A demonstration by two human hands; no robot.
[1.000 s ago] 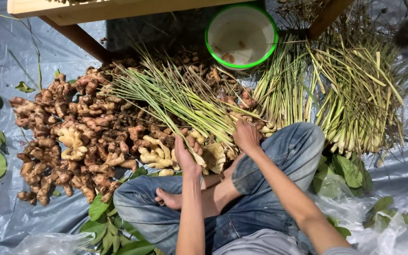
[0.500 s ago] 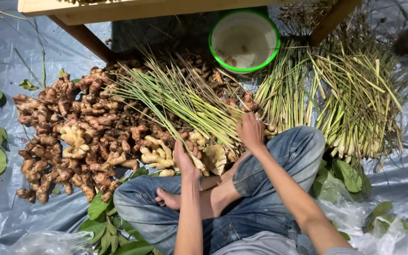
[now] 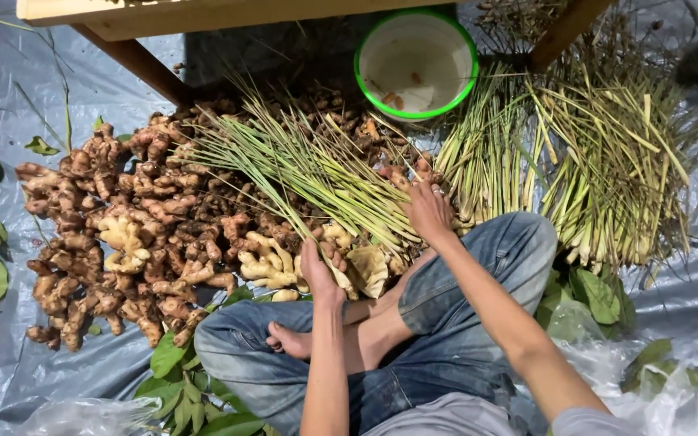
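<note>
I sit cross-legged in blue jeans on a grey tarp. A bundle of lemongrass stalks (image 3: pixel 300 165) lies slantwise over a heap of ginger roots (image 3: pixel 135 230) in front of me. My left hand (image 3: pixel 317 270) rests on the thick lower ends of the stalks, near pale ginger pieces; whether it grips them is unclear. My right hand (image 3: pixel 428 210) lies flat on the bundle's right edge, fingers pointing away from me, touching the stalks and the ginger beneath.
A bigger pile of lemongrass (image 3: pixel 591 161) lies to the right. A white bowl with a green rim (image 3: pixel 416 64) stands at the back under a wooden table (image 3: pixel 163 12). Green leaves (image 3: pixel 183 383) lie by my knees and at the left edge.
My right hand has slid a little forward along the bundle's right edge. My left hand stays at the stalk ends.
</note>
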